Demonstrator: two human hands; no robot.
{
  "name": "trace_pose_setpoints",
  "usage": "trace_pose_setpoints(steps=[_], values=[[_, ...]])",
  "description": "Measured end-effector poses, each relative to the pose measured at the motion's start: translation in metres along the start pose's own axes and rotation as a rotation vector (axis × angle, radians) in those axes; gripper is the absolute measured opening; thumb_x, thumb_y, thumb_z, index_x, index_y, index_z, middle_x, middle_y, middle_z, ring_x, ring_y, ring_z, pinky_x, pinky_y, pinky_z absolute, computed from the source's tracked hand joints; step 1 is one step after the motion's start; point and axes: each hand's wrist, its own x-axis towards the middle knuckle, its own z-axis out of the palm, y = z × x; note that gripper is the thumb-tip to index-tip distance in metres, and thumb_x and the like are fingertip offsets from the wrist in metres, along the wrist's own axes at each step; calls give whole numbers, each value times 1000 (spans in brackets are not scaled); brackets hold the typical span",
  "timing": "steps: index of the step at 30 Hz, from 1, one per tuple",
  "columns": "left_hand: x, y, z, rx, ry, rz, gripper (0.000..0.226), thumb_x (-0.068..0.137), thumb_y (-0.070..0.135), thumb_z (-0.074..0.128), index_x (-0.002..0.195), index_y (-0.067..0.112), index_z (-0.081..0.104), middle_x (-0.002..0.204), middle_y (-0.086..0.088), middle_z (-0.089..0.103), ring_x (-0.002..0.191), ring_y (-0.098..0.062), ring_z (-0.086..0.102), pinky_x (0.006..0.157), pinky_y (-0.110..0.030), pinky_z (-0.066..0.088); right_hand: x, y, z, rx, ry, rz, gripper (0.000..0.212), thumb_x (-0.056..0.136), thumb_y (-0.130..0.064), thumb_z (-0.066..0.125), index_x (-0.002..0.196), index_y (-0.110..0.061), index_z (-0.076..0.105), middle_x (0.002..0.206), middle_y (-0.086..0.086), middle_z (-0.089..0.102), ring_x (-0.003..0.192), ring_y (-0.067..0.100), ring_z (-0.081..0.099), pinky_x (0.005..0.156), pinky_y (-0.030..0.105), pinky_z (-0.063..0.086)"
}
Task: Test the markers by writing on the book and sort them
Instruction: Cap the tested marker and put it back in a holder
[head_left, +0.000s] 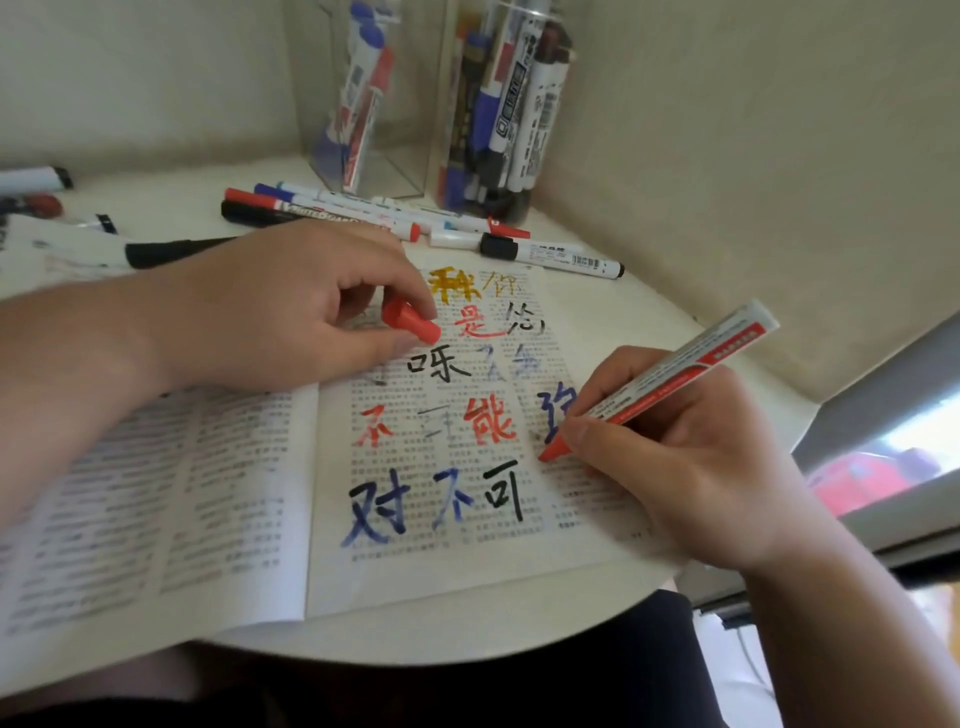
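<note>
An open book (249, 483) lies on the white table, its right page covered with large characters in red, blue, black and gold ink. My right hand (691, 457) grips an uncapped red marker (670, 379), its tip touching the right page beside a blue character. My left hand (291, 317) rests on the top of the book and pinches the marker's red cap (410, 318) between thumb and fingers.
Several loose markers (363, 210) lie behind the book, one black-capped (550, 254). Two clear holders stand in the corner: the left one (363, 98) with a few markers, the right one (506, 109) packed. More markers (36, 179) lie far left. The table edge curves close to my body.
</note>
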Motion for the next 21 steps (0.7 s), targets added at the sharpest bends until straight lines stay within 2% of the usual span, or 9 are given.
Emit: trace_pose_setpoints(steps=[3, 7, 10, 14, 17, 21], values=[[-1, 0, 0, -11, 16, -28, 18, 79, 46, 72, 96, 47, 66, 80, 13, 61, 70, -18, 55, 57, -25, 39, 0, -3, -1, 3, -48, 11, 6, 77, -17, 71, 76, -11, 70, 75, 19, 72, 69, 49, 62, 62, 60, 50], [-3, -1, 2, -75, 50, -73, 20, 77, 38, 76, 91, 42, 61, 71, 4, 58, 62, -19, 53, 54, -32, 44, 2, 0, -2, -41, 9, -27, 8, 76, -13, 68, 72, -6, 66, 68, 19, 68, 63, 45, 59, 54, 53, 48], [-4, -1, 3, -94, 89, -83, 21, 77, 32, 77, 87, 37, 59, 71, 1, 59, 63, -21, 54, 56, -32, 46, 3, 1, -2, -39, 49, -28, 11, 78, -17, 69, 70, -9, 67, 67, 15, 68, 62, 41, 59, 53, 42, 45], [-3, 0, 0, -23, 52, -40, 25, 79, 32, 76, 73, 33, 52, 79, 3, 64, 69, -21, 55, 60, -38, 48, 1, 2, 0, -116, 44, -36, 18, 76, -21, 69, 72, -4, 63, 68, 21, 65, 61, 40, 58, 53, 44, 46], [-4, 2, -2, -7, 26, -4, 29, 81, 32, 77, 69, 32, 50, 81, 3, 64, 73, -22, 56, 62, -32, 45, 0, -1, -1, -32, -18, 11, 12, 73, -14, 68, 71, -4, 61, 69, 25, 65, 56, 39, 54, 52, 38, 42], [-3, 2, 0, -5, 32, 5, 26, 80, 34, 75, 69, 32, 52, 81, 3, 63, 74, -21, 57, 66, -41, 49, -7, -4, -3, 93, -122, 12, 2, 77, -8, 69, 76, -9, 67, 71, 19, 71, 58, 27, 60, 53, 33, 44]])
